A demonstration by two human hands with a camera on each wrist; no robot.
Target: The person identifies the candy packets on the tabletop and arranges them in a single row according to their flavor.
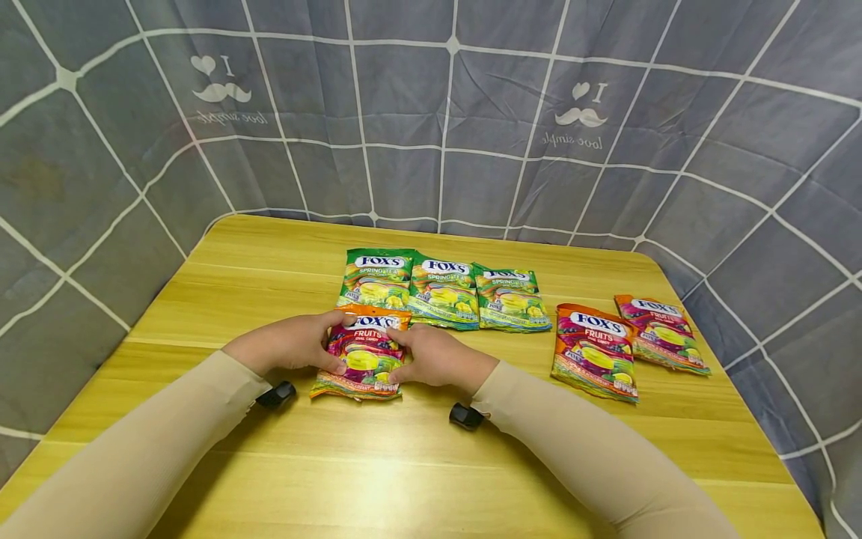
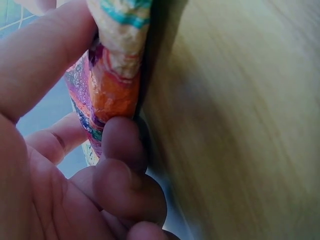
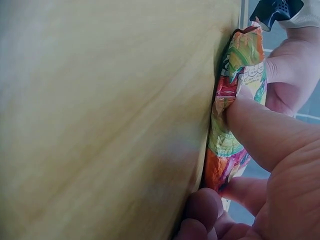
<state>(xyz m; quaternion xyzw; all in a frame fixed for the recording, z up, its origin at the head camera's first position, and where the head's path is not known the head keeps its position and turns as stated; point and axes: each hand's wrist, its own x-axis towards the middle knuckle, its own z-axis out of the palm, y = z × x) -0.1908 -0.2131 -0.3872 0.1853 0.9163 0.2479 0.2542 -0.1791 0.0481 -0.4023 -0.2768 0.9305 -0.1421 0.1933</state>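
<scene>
Both hands hold one orange fruit candy bag [image 1: 364,352] that lies flat on the wooden counter [image 1: 404,464], near its middle and close to the person. The left hand [image 1: 296,343] grips the bag's left edge, thumb on top and fingers [image 2: 122,142] curled under the edge against the wood. The right hand [image 1: 434,358] grips the right edge the same way, thumb [image 3: 260,127] pressed on the wrapper and fingertips tucked beneath it.

Just behind this bag, three green candy bags [image 1: 441,292] lie in a row, side by side and slightly overlapping; the front edge of the row sits just beside the top of the held bag. Off to the right, well apart from the hands, two more orange candy bags rest on the counter: the nearer one [image 1: 595,352] and the farther one [image 1: 660,333], just beside each other. Nothing lies between the hands and the person.

A small black device [image 1: 276,394] sits at the left wrist and another [image 1: 465,416] at the right wrist, at the ends of the beige sleeves [image 1: 168,449]. A grey cloth with a white grid [image 1: 431,112] surrounds the counter on three sides.
</scene>
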